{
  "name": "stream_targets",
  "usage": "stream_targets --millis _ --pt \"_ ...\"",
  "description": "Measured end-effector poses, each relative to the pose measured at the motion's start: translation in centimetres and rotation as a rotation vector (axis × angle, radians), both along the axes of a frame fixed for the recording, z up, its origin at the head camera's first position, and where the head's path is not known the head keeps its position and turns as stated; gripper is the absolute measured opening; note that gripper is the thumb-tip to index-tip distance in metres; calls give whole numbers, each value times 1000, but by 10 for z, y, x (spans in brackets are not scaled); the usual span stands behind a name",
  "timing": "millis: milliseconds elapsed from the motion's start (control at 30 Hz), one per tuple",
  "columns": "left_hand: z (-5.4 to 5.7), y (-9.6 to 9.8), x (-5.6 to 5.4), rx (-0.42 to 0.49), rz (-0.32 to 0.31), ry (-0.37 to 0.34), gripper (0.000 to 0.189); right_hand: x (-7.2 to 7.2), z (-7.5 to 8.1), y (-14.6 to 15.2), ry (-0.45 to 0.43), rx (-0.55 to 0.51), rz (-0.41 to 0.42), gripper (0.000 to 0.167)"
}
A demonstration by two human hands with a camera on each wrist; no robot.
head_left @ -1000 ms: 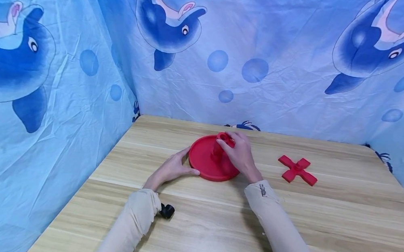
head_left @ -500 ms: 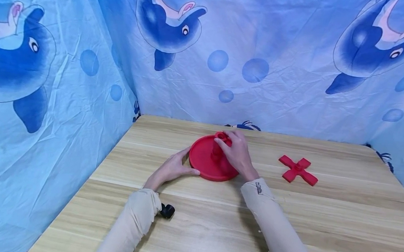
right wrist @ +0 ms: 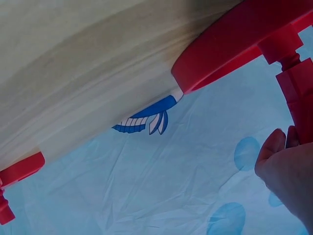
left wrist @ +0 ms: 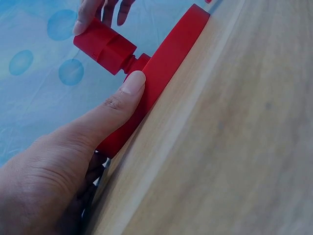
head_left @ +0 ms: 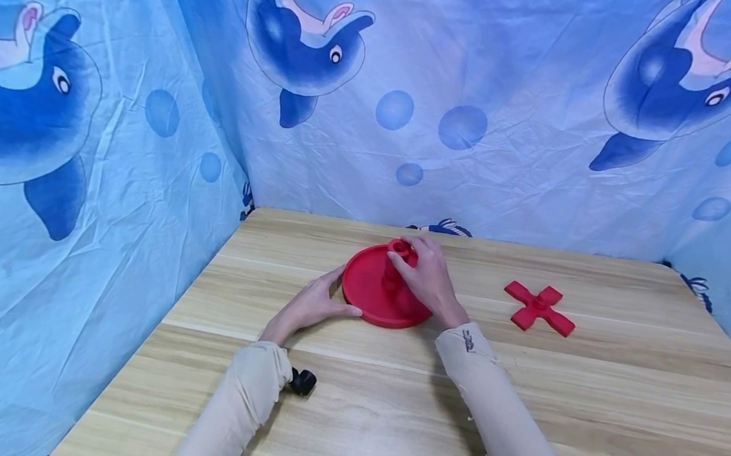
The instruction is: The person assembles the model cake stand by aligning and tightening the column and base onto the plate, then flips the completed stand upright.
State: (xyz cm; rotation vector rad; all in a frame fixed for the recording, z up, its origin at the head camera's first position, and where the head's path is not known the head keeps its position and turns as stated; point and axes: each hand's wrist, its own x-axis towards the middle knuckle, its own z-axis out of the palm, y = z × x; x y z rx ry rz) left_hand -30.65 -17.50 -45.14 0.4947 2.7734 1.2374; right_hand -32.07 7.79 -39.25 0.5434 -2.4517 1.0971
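Observation:
A shallow round red tray point(head_left: 363, 286) lies on the table, with a thick red post point(head_left: 392, 269) standing at its middle. In the left wrist view the post point(left wrist: 105, 47) has flat facets, and a narrow threaded-looking neck goes into a stub on the tray. My left hand point(head_left: 310, 305) holds the tray's near left rim, the thumb pressing its side. The fingers and thumb of my right hand point(head_left: 430, 277) pinch the top of the post, whose upper end looks hollow. Part of the tray is hidden behind the right hand.
A red four-armed cross piece point(head_left: 538, 308) with a raised centre lies to the right on the wooden table point(head_left: 360, 418). Blue dolphin-printed cloth point(head_left: 488, 188) hangs behind and beside the table. A small black object point(head_left: 303, 383) is by the left cuff.
My right hand has shifted slightly left with the top of the post, mostly in the first half second. The left hand, tray and cross piece have stayed in place.

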Motion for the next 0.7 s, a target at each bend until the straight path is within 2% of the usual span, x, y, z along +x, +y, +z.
stream_targets --millis 333,700 --pt "1 0 0 -17 12 -3 116 -2 4 1 -40 61 36 49" --pt "2 0 1 -19 7 1 115 1 5 -1 -60 45 0 51"
